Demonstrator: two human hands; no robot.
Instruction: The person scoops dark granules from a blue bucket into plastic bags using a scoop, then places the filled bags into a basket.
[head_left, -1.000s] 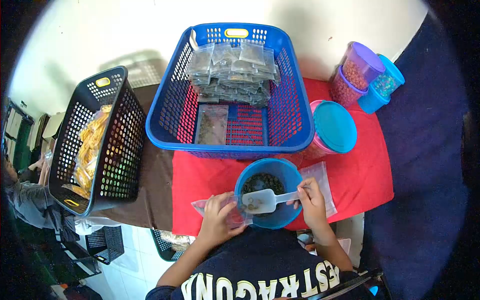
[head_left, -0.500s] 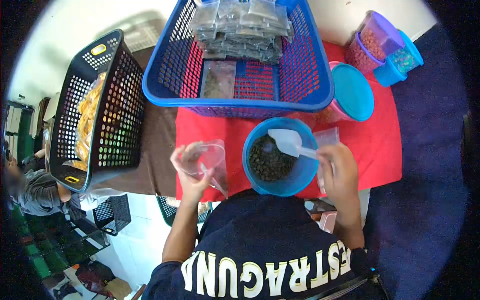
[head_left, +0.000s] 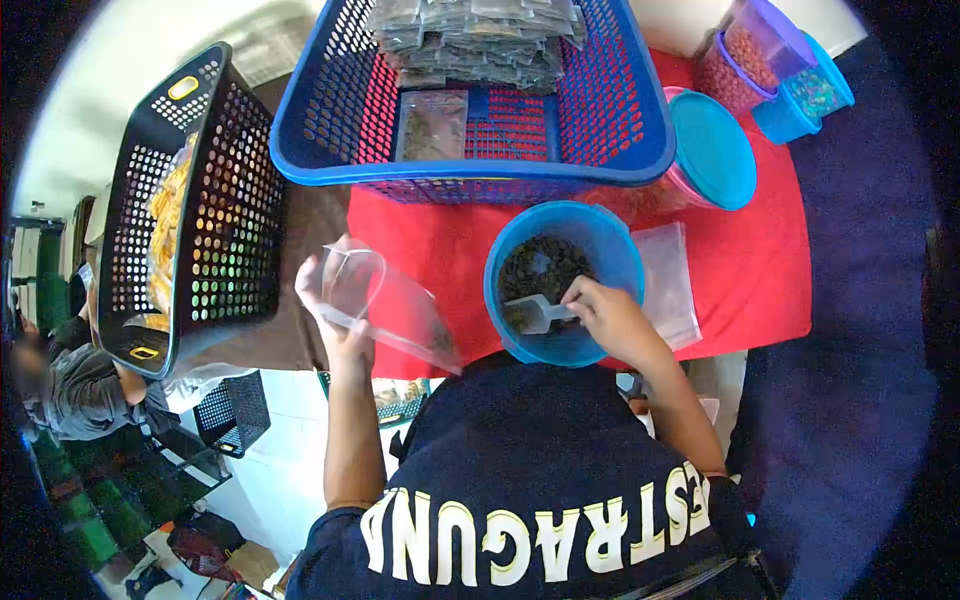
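My left hand (head_left: 338, 300) is closed on the top of a clear plastic bag (head_left: 405, 322), whose mouth gapes in a round loop. A little dark stuff shows at the bag's lower end. My right hand (head_left: 606, 310) pinches the handle of a white scoop (head_left: 537, 314). The scoop's blade sits inside a blue tub (head_left: 630, 262), among dark, crumbly dried bits (head_left: 545, 268). Flat clear bags (head_left: 668, 285) lie on the red cloth, just right of the tub.
Behind the tub stands a blue basket (head_left: 470, 182) holding stacked filled packets (head_left: 480, 45). A black basket (head_left: 235, 215) with yellow-orange packed food (head_left: 168, 230) is at left. Lidded tubs (head_left: 715, 150) stand right. Another person (head_left: 75, 385) is at far left.
My right hand has moved left and down, bringing the scoop from the tub's upper right into its lower left. My left hand shifted left and up; the bag is now spread wider.
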